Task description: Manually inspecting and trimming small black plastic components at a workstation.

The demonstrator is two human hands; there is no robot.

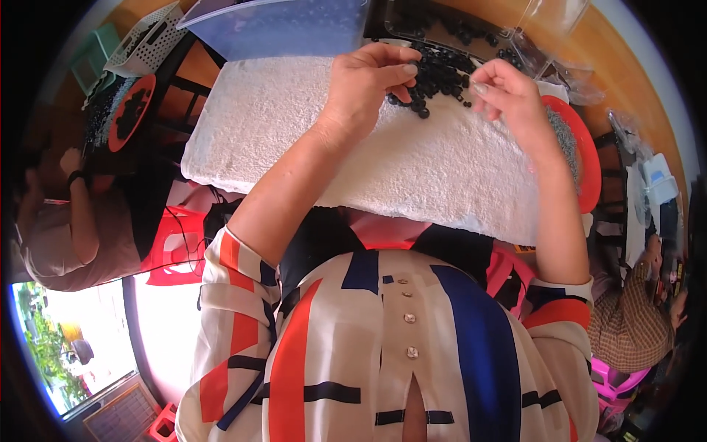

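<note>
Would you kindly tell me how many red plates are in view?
2: one red plate by the white towel's right end, near the person's right hand; another red plate at the far left, bearing dark pieces. Others may be hidden.

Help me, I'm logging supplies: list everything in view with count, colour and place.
Towel: one, white, centre
Black ringlike pieces: many, black, heaped on towel
Storage bin: one, translucent blue, beyond towel
Clear container: one, transparent, beyond pile
Red plates: two, red, left and right
Tiny grey pieces: many, grey, right plate
Perforated basket: one, white, upper left
Plastic tubs: two, green upper left, blue right
Plastic seats: several, red and pink, both sides
Co-workers: two, brownish clothing, left and right
Shirt: one, white striped, bottom
Left hand: one, bare, at pile's left
Right hand: one, bare, at pile's right
</note>
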